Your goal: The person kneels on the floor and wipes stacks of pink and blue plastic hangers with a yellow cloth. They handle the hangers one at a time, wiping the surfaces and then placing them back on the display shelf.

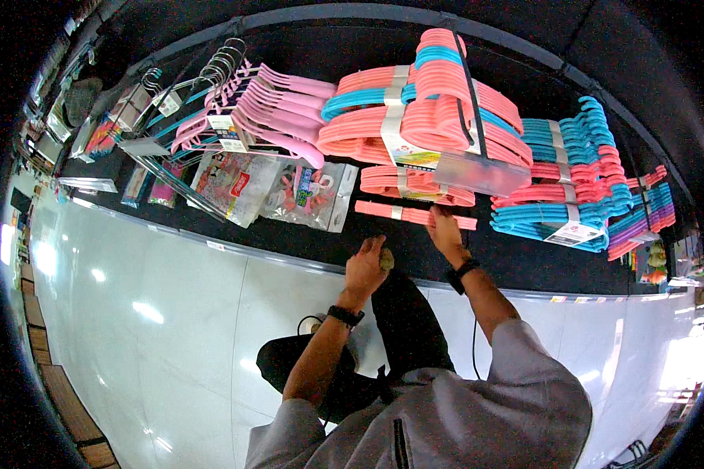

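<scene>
My right hand [446,232] reaches to the black shelf, its fingers closed on the right part of a flat pack of coral-pink hangers [375,209] with a white paper band. A thicker pack of pink hangers [379,180] lies just behind it. Closer to the shelf's front edge, my left hand [365,267] has curled fingers around a small olive-green lump [386,261], whose kind I cannot make out. Both wrists wear black bands.
Tall pink and blue hanger packs [352,141] hang above, behind a clear label holder [485,173] on a rod. Blue and pink packs [551,215] are stacked to the right. Lilac hangers [281,117] and clear bags [309,195] are on the left. The shelf's front edge [289,260] borders pale floor tiles.
</scene>
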`<action>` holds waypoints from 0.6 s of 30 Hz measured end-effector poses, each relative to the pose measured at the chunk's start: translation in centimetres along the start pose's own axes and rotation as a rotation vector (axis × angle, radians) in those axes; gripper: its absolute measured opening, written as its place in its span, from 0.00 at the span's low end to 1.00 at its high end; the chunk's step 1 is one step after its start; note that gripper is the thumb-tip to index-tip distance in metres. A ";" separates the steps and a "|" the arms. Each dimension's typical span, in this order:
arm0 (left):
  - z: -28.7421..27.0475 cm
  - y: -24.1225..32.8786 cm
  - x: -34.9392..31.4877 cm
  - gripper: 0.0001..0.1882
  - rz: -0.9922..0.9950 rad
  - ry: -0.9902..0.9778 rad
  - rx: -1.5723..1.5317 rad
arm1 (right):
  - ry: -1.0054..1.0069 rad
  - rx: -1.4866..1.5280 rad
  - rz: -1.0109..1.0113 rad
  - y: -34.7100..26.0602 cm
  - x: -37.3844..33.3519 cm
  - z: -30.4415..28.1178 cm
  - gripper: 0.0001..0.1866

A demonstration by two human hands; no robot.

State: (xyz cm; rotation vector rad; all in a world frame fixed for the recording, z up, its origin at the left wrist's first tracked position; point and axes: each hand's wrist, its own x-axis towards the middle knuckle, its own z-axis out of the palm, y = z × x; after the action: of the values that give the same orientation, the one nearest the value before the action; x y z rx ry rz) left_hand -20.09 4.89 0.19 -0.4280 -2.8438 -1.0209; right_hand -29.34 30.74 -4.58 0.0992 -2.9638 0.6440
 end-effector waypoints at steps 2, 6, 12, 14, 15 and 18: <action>-0.4 -1.1 0.2 0.20 0.037 0.112 -0.019 | -0.024 0.041 -0.071 -1.7 -1.3 -1.2 0.25; -3.9 -0.5 0.4 0.36 -0.019 -0.084 0.187 | -0.146 0.184 -0.136 -6.8 -4.5 -8.0 0.22; -11.6 2.5 -0.3 0.27 0.152 -0.053 0.291 | -0.293 0.639 -0.014 -15.2 -7.7 -20.7 0.20; -14.8 5.8 0.5 0.17 0.076 -0.033 0.304 | -0.181 0.781 -0.061 -15.6 -8.4 -22.0 0.22; -16.1 6.8 0.9 0.19 0.056 -0.004 0.261 | -0.075 0.925 -0.125 -15.9 -8.6 -22.7 0.25; -18.8 8.6 2.4 0.22 0.151 0.183 0.259 | 0.088 1.101 -0.125 -17.6 -7.7 -24.9 0.27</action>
State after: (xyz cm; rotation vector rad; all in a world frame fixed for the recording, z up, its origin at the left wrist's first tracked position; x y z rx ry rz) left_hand -20.09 -0.18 20.40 -0.4866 -2.6820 -0.6203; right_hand -17.94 25.44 24.22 0.3127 -2.1325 2.0555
